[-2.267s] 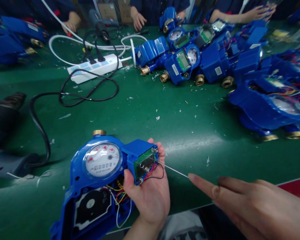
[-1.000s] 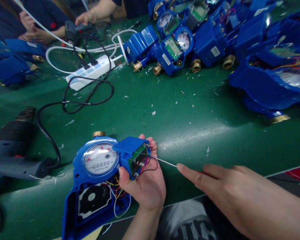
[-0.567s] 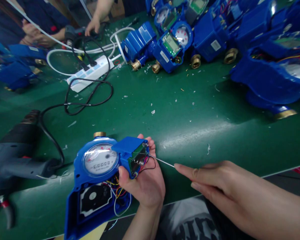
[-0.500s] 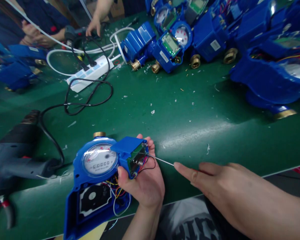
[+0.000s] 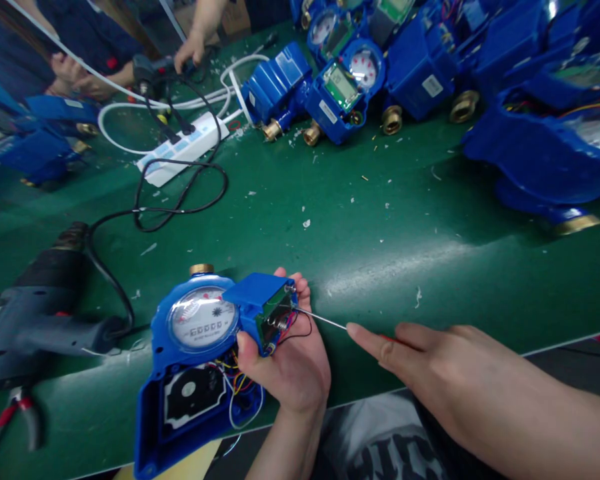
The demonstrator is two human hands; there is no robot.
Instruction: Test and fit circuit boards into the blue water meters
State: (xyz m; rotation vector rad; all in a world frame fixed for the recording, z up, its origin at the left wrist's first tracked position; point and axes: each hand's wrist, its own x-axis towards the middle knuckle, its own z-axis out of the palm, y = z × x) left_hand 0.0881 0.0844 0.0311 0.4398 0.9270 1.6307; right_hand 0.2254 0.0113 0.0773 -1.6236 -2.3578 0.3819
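At the near edge of the table lies a blue water meter [image 5: 203, 319] with a round dial, its lower housing open on a black part and coloured wires [image 5: 239, 381]. My left hand [image 5: 293, 367] grips a small blue box [image 5: 257, 297] beside the dial, thumb in front and fingers behind. The box's open end shows a green circuit board and a metal spring. My right hand [image 5: 425, 360] is closed around a screwdriver [image 5: 325, 321], its handle mostly hidden in the fingers. The thin shaft reaches left, its tip at the edge of the box's open end.
A heat gun [image 5: 45, 327] and red-handled pliers [image 5: 15, 420] lie at the left. Behind are a white power strip [image 5: 185, 150], a looping black cord [image 5: 180, 207] and several blue meters [image 5: 340, 100]. Another person's hand [image 5: 193, 50] is across the table [image 5: 280, 200].
The view has shifted slightly, so the meter and heat gun appear a little further right. Both hands keep their grips, and the screwdriver tip stays at the box.
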